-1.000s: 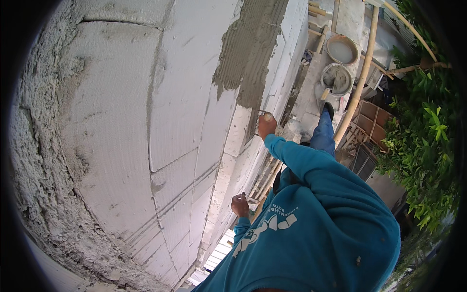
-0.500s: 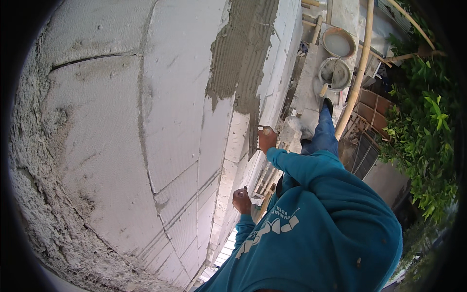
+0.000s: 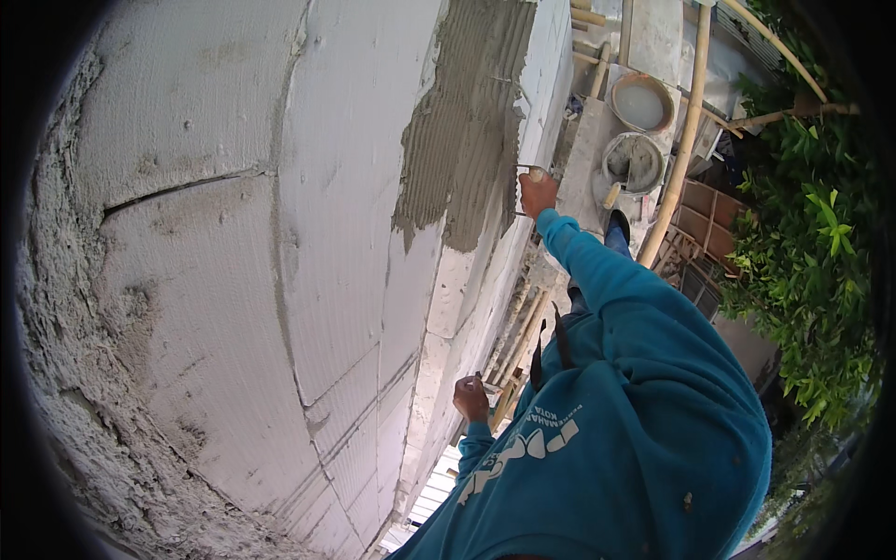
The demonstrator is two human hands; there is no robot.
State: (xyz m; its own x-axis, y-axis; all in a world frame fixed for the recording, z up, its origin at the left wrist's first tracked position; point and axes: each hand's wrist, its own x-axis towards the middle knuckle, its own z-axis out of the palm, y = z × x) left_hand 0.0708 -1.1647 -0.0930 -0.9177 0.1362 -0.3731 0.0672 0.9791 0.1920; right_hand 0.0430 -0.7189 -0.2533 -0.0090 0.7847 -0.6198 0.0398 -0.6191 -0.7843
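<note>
My right hand (image 3: 539, 192) is closed round the handle of a notched trowel (image 3: 516, 198). The trowel's thin toothed edge shows at the right border of a patch of grey ridged mortar (image 3: 467, 121) on the pale block wall (image 3: 341, 224). Lower in the picture, my left hand (image 3: 471, 399) is closed beside the wall's near face. A small dark end and a pale edge show by its fingers; what it grips is too small to make out.
A bucket of grey mortar (image 3: 633, 163) and a basin of cloudy water (image 3: 641, 103) stand on planks at upper right. A wooden handle (image 3: 611, 196) leans by the bucket. A bamboo pole (image 3: 686, 140) runs alongside, with leafy branches (image 3: 812, 289) beyond.
My right hand and the notched trowel have moved up the picture along the mortar's edge, the arm reaching farther out. My left hand sits slightly lower, still closed.
</note>
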